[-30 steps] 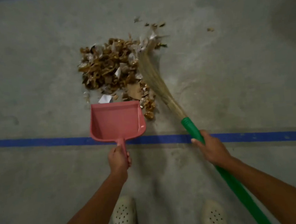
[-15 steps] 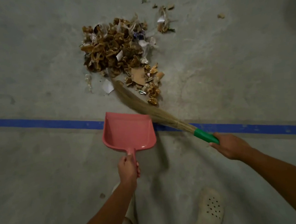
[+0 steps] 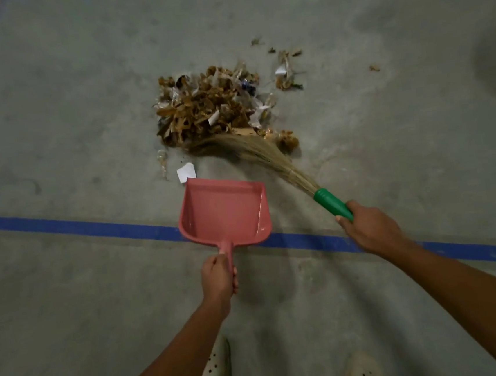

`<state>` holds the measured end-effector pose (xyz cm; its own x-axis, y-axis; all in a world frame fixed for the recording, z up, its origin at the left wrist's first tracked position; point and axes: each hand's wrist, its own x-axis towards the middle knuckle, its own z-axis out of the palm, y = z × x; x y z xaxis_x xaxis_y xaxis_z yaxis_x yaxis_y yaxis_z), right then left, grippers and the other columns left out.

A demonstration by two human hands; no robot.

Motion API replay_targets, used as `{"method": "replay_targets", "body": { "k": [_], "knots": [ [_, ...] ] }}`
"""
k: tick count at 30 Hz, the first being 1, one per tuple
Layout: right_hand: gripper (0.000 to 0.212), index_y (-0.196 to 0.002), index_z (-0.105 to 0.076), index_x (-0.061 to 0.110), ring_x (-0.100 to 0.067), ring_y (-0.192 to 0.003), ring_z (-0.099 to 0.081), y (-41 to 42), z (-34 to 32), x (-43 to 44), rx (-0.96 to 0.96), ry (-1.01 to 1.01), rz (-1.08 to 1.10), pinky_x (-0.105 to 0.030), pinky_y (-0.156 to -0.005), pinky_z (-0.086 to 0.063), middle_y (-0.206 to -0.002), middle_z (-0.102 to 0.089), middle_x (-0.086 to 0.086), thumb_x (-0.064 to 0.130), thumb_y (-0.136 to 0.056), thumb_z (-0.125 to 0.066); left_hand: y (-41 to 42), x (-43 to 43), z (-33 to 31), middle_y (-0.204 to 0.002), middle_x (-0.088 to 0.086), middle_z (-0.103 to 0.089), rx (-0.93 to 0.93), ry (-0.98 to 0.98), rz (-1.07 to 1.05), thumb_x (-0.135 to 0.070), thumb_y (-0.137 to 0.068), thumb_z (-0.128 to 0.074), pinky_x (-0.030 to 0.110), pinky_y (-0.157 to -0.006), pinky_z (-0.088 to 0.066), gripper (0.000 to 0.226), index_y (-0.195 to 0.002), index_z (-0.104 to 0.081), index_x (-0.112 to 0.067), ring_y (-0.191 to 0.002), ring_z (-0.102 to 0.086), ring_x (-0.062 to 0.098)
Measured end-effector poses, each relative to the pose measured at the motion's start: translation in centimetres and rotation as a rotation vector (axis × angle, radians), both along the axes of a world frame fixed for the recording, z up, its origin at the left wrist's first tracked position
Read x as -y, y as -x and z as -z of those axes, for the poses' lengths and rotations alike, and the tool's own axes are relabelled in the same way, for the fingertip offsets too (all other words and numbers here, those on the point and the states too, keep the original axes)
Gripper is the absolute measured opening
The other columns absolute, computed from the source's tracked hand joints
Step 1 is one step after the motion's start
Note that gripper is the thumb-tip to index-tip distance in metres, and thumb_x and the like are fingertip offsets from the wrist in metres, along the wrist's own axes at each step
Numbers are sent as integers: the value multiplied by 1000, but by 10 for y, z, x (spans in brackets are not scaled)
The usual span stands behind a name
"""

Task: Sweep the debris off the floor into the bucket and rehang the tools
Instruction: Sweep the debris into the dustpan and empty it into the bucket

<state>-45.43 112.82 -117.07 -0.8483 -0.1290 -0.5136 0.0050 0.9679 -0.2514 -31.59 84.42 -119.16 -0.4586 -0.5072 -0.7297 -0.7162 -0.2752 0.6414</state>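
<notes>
Left hand (image 3: 219,277) is curled round the dustpan (image 3: 225,212) handle. The pan is empty, its lip just beside a white paper scrap (image 3: 186,172) and apart from the debris pile (image 3: 208,106). Right hand (image 3: 368,227) is wrapped round the green grip of the broom (image 3: 331,202). Bristles (image 3: 255,150) are laid along the near edge of the pile, between pile and pan. Bucket is not in view.

Risks as judged:
- Most of the pile is left behind the bristles, so little is likely caught by a pull toward the pan. If a push is made instead, debris is scattered further out.
- Whether the pan lip is seated on the floor (image 3: 82,113) cannot be told. If it is lifted, fines and paper are driven under it.
- The pan is offset to the left of the bristle line, so part of a stroke may be sent past its right wall.
- Light paper is easily flicked by springy bristles if the stroke is rushed.
- Stray bits (image 3: 285,73) beyond the pile could be missed and a second pass needed.
</notes>
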Motion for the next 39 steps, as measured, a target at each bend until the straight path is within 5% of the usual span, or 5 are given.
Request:
{"method": "replay_targets", "body": {
  "k": [8,15,22,27,39],
  "knots": [
    [36,-121,-49,21,-28,-70,-57,-9,-68,37,-58,39,84,-33,-62,-45,-79,-58,-5,49,-100,-44,36,39,-51,-59,12,-49,-5,47,53,-36,-99,-53,21,-36,-30,33,-81,-52,-8,-39,-41,18],
    [32,-111,-50,15,-31,-75,-58,-26,-96,88,-35,100,289,-36,-66,-46,-82,-60,-9,45,-101,-44,52,86,-72,-59,10,-48,30,38,222,-36,-98,-54,18,-38,-29,33,-78,-51,-10,-36,-40,15],
    [41,-116,-55,7,-35,-95,-62,-41,-60,120,50,126,709,-38,-76,-48,-107,-64,-18,43,-102,-42,75,128,-52,-61,12,-53,61,77,393,-43,-97,-56,19,-36,-31,41,-82,-54,-5,-40,-43,17],
    [45,-119,-53,5,-36,-83,-67,-44,3,134,228,178,1012,-47,-78,-58,-103,-65,-19,45,-100,-43,92,147,-6,-62,14,-54,117,104,422,-40,-98,-56,21,-34,-32,42,-83,-55,-1,-43,-44,18],
    [42,-128,-47,9,-38,-104,-62,-4,86,163,264,112,658,-43,-87,-52,-118,-62,-19,41,-102,-40,152,148,79,-60,11,-54,97,93,413,-42,-95,-61,19,-34,-33,41,-76,-55,-6,-35,-43,13]
  ]
}}
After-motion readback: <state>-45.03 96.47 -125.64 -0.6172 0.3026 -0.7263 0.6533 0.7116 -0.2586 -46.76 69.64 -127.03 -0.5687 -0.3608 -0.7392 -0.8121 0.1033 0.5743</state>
